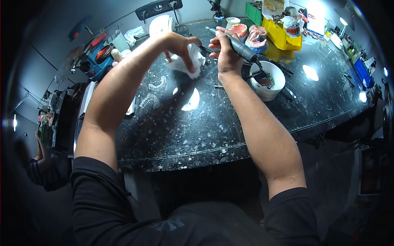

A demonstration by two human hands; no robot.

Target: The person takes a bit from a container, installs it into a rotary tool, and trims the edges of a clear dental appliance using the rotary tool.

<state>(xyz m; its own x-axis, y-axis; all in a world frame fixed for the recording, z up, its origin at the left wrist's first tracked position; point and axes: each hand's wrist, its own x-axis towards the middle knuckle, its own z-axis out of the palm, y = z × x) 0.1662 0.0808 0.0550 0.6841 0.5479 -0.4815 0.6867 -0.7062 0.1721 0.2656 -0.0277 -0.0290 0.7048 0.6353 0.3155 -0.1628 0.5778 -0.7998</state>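
Note:
My left hand [180, 46] reaches over a crumpled white tissue [198, 61] on the dark bench. Its fingers are spread, and one fingertip points down onto the tissue. My right hand [229, 57] is wrapped round a dark grey rotary handpiece [242, 48], whose narrow tip points up and left, towards my left hand. The handpiece's cord runs down beside a white tub [269, 91] with small bits inside. Nearer to me than the tissue lie two clear dental aligners, one [158, 84] just beyond the other [150, 101].
Dental models [255, 41] stand behind my right hand, beside a yellow bin [281, 35] and a green bin [253, 14]. A blue machine [98, 61] is at the left. Pale debris speckles the bench [197, 135]. Another person [43, 168] is at far left.

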